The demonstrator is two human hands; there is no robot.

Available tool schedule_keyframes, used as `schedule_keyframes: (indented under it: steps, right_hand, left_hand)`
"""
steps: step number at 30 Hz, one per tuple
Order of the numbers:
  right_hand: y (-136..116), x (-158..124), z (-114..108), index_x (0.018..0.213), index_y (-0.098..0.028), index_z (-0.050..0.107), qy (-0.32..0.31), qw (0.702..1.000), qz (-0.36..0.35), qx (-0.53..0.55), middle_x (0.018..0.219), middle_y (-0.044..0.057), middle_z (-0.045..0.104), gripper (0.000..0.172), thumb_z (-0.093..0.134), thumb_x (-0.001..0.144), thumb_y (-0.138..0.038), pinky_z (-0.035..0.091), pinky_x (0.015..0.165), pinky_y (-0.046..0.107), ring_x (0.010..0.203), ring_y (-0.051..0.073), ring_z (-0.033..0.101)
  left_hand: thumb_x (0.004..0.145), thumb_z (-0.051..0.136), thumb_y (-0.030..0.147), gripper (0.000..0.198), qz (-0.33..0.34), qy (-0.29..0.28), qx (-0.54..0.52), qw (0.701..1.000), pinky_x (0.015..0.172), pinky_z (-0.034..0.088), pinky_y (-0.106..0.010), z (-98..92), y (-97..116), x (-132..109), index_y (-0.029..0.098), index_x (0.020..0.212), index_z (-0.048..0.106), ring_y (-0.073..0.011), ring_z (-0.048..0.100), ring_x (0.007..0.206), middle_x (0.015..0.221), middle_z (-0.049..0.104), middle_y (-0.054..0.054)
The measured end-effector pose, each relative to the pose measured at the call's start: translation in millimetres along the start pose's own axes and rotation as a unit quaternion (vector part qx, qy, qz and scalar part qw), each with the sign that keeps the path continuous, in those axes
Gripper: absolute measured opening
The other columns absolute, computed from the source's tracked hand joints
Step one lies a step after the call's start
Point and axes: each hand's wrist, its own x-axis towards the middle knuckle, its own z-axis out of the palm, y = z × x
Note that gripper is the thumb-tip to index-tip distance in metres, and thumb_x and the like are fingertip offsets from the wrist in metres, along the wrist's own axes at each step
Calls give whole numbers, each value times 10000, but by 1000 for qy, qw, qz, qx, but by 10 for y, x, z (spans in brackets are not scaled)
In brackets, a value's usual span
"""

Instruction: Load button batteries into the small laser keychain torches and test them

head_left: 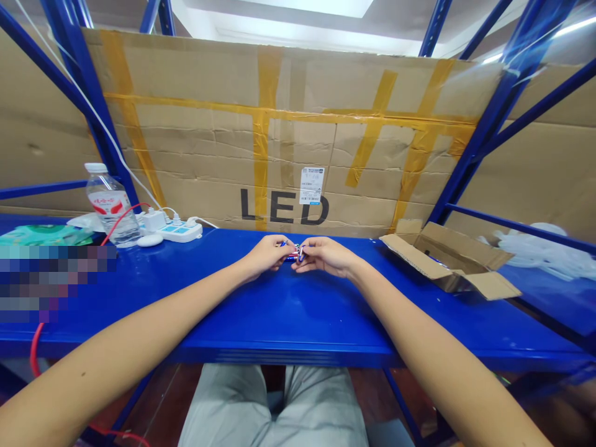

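Both hands meet over the middle of the blue table (288,310), close to its back edge. Between their fingertips are small shiny blue, red and silver pieces (294,256), too small to tell their kind. My left hand (269,254) is closed, its fingers pinching at the left side of these pieces. From the other side my right hand (326,256) is also closed, with thumb and forefinger on a small blue-and-silver piece (302,253). The fingers partly hide what lies between them.
An open cardboard box (447,261) stands on the right, flaps spread. At left are a water bottle (110,208), a white power strip (179,231) with plugs, a round white object (149,240) and green packaging (46,235). A large cardboard sheet (200,149) closes off the back.
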Motion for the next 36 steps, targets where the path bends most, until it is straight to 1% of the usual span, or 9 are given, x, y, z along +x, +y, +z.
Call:
schedule_keyframes:
  steps: [3,4,6,10,15,20,26,31,36]
  right_hand:
    - [47,4,19,830,-135,555,-40,999,14,-26,669,38,657,91,590,912,-157,623,731,391,685,194,726]
    - [57,4,22,828,-135,559,-52,998,20,-29,651,23,640,95,611,900,-170,625,714,391,650,184,714]
    - [67,6,23,828,-135,568,-64,997,30,-28,626,-3,610,100,640,879,-183,626,694,382,595,159,688]
    - [39,2,12,813,-132,578,-54,998,36,-22,611,-14,595,123,663,869,-203,622,677,347,551,132,656]
    - [-63,-46,25,887,-116,606,-32,998,45,-28,684,60,678,126,562,929,-226,604,597,332,538,158,665]
    - [-97,-56,65,830,-117,627,9,998,1,-64,715,65,694,124,607,891,-223,591,581,292,535,135,648]
    - [-58,7,116,722,-130,613,75,992,-39,-96,655,48,671,126,632,817,-211,566,522,272,494,117,603]
    - [-55,-2,140,644,-170,532,116,981,-86,-127,536,-11,599,125,615,729,-211,423,377,203,392,83,492]
    - [-34,1,179,656,-190,498,142,952,-144,-230,465,-56,520,72,563,684,-206,314,365,195,361,81,437]
  left_hand:
    - [797,620,276,142,135,17,135,982,599,429,-254,17,-22,-28,170,876,671,-126,542,622,689,622,5]
    - [808,600,261,146,173,12,167,971,680,453,-270,16,-23,-40,177,898,680,-144,582,713,774,668,-7]
    - [835,560,238,173,211,-4,204,956,781,457,-288,9,-18,-61,191,938,691,-164,617,824,882,711,-13]
    - [866,555,262,169,209,8,255,944,737,442,-277,-16,-11,-68,191,929,694,-168,630,793,860,720,-18]
    - [867,573,278,151,210,35,327,921,667,407,-266,-38,-47,-38,175,904,676,-161,610,720,805,704,-32]
    - [851,584,277,117,201,60,354,911,643,387,-266,-37,-71,-34,183,849,653,-159,588,686,777,690,-31]
    - [848,579,252,85,206,58,351,912,644,382,-262,-20,-49,-57,189,835,635,-157,584,686,775,683,-26]
    - [848,571,216,50,230,61,357,903,630,365,-258,7,-54,-79,192,844,613,-154,580,675,776,677,-24]
    - [833,557,182,34,255,58,360,896,628,354,-262,19,-83,-97,195,847,586,-154,566,661,755,658,-20]
